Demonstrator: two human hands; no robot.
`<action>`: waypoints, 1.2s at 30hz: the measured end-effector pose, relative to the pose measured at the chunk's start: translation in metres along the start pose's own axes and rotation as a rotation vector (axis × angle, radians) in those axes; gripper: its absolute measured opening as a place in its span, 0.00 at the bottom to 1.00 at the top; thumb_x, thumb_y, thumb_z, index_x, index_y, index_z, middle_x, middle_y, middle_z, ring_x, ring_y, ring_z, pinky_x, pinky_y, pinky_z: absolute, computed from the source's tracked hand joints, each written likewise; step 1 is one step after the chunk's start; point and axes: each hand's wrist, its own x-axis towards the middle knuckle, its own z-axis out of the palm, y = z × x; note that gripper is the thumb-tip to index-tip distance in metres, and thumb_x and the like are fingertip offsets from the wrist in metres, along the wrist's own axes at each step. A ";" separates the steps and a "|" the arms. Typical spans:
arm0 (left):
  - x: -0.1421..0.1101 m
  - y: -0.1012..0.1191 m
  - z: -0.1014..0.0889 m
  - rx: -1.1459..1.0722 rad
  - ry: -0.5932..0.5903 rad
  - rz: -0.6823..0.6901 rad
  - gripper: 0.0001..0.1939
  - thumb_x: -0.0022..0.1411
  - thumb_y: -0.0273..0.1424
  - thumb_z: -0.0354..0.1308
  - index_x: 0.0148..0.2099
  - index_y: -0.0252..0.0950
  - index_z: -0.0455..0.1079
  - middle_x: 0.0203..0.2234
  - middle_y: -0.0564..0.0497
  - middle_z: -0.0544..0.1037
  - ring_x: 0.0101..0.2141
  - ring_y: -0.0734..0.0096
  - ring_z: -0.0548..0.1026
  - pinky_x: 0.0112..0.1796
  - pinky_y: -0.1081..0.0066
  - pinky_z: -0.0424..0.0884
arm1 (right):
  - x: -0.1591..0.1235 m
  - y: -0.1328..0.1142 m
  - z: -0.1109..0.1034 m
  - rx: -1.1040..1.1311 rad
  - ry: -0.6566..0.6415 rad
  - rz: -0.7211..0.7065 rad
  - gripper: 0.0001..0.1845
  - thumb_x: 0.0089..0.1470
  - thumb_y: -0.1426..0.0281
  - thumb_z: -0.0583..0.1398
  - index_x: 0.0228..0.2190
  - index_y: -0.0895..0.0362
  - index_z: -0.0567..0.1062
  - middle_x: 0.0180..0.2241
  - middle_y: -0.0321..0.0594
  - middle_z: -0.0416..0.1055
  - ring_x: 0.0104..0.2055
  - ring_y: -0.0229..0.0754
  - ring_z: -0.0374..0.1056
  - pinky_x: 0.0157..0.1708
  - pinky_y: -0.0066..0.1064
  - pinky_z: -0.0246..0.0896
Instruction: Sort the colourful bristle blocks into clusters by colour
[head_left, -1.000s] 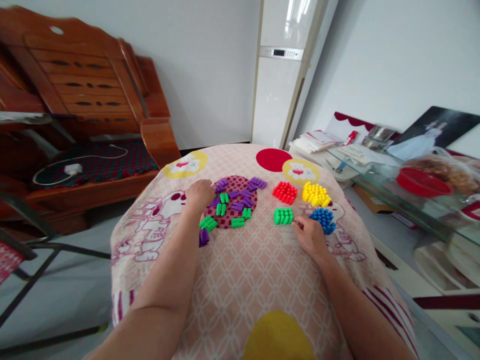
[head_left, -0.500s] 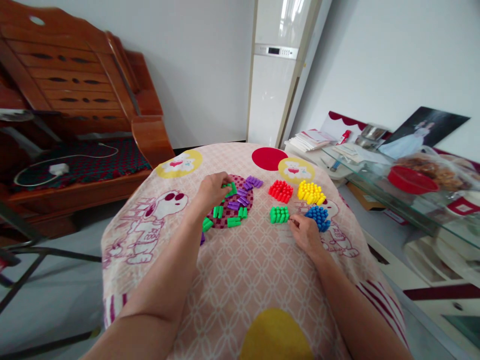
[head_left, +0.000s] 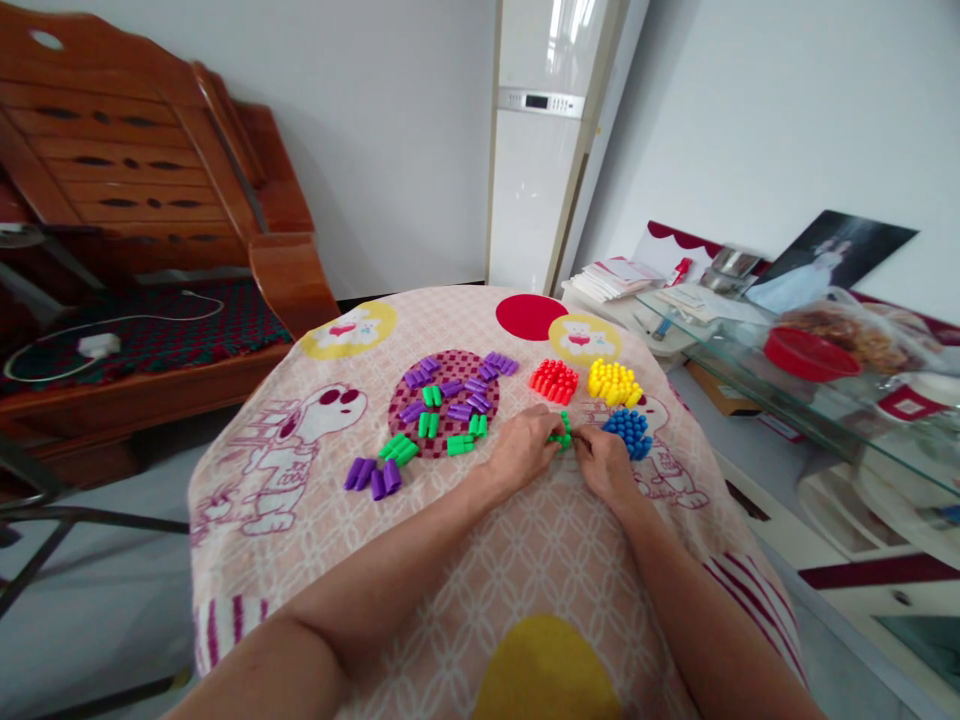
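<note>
My left hand [head_left: 529,445] is closed at the left side of a block of upright green plastic pegs [head_left: 565,430], its fingers on the green pieces and covering most of them. On the block's right side my right hand [head_left: 602,465] has its fingertips pinched together; what they hold is hidden. Blocks of red pegs [head_left: 553,381], yellow pegs [head_left: 614,383] and blue pegs [head_left: 628,433] stand close around. To the left, purple pieces [head_left: 460,411] and loose green pieces [head_left: 428,425] lie in small groups on the dark red circle.
A patterned cloth [head_left: 450,560] covers the round table. More purple pieces [head_left: 373,477] lie near its left side. On the right stands a glass-topped cabinet [head_left: 720,335] with papers, a red bowl [head_left: 811,354] and a photo [head_left: 832,255]. A wooden bench [head_left: 142,190] is at the left.
My left hand has moved right from the purple circle to the green block, and green pieces it was gripping there are gone from that spot. My right hand stays beside the block.
</note>
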 end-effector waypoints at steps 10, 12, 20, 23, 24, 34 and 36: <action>-0.002 0.003 0.010 0.059 0.014 -0.041 0.08 0.60 0.27 0.57 0.42 0.38 0.73 0.39 0.47 0.76 0.37 0.65 0.75 0.36 0.70 0.68 | 0.002 0.003 0.000 -0.002 0.002 -0.009 0.14 0.55 0.74 0.53 0.33 0.55 0.79 0.28 0.43 0.77 0.33 0.44 0.71 0.34 0.30 0.59; -0.001 0.002 0.000 0.066 0.045 -0.040 0.09 0.59 0.29 0.58 0.43 0.38 0.73 0.40 0.47 0.76 0.38 0.65 0.75 0.36 0.70 0.68 | 0.001 0.003 0.000 0.003 0.001 -0.016 0.14 0.55 0.74 0.53 0.33 0.56 0.79 0.29 0.43 0.77 0.32 0.44 0.70 0.34 0.30 0.58; -0.006 -0.066 -0.108 0.278 -0.089 -0.264 0.04 0.51 0.28 0.62 0.33 0.38 0.75 0.29 0.49 0.78 0.35 0.62 0.75 0.37 0.70 0.66 | 0.001 0.004 0.000 -0.034 0.011 -0.034 0.13 0.55 0.72 0.52 0.25 0.56 0.75 0.24 0.42 0.73 0.29 0.42 0.66 0.30 0.30 0.52; -0.028 -0.104 -0.147 0.340 -0.208 -0.458 0.07 0.44 0.30 0.66 0.30 0.38 0.75 0.25 0.52 0.77 0.33 0.64 0.74 0.34 0.72 0.65 | 0.002 0.004 0.000 -0.041 0.003 -0.026 0.13 0.54 0.71 0.52 0.24 0.56 0.74 0.23 0.41 0.71 0.27 0.41 0.65 0.29 0.30 0.50; -0.035 -0.113 -0.155 0.321 -0.269 -0.510 0.09 0.43 0.31 0.66 0.31 0.38 0.75 0.25 0.53 0.78 0.32 0.66 0.74 0.34 0.73 0.64 | 0.002 0.005 0.001 -0.039 0.002 -0.024 0.13 0.54 0.71 0.52 0.23 0.56 0.73 0.22 0.41 0.71 0.27 0.41 0.64 0.29 0.30 0.50; -0.043 -0.123 -0.143 0.199 -0.598 -0.553 0.13 0.42 0.30 0.65 0.35 0.34 0.74 0.20 0.54 0.74 0.26 0.67 0.72 0.28 0.73 0.61 | 0.001 0.006 0.002 -0.018 0.023 -0.040 0.13 0.55 0.69 0.51 0.24 0.56 0.73 0.22 0.41 0.70 0.26 0.40 0.63 0.28 0.30 0.48; -0.042 -0.119 -0.148 0.193 -0.508 -0.465 0.12 0.44 0.28 0.62 0.35 0.35 0.74 0.24 0.53 0.76 0.29 0.67 0.73 0.30 0.73 0.62 | 0.001 0.005 0.002 -0.020 0.032 -0.048 0.13 0.54 0.69 0.51 0.24 0.56 0.73 0.22 0.41 0.70 0.26 0.40 0.63 0.28 0.30 0.48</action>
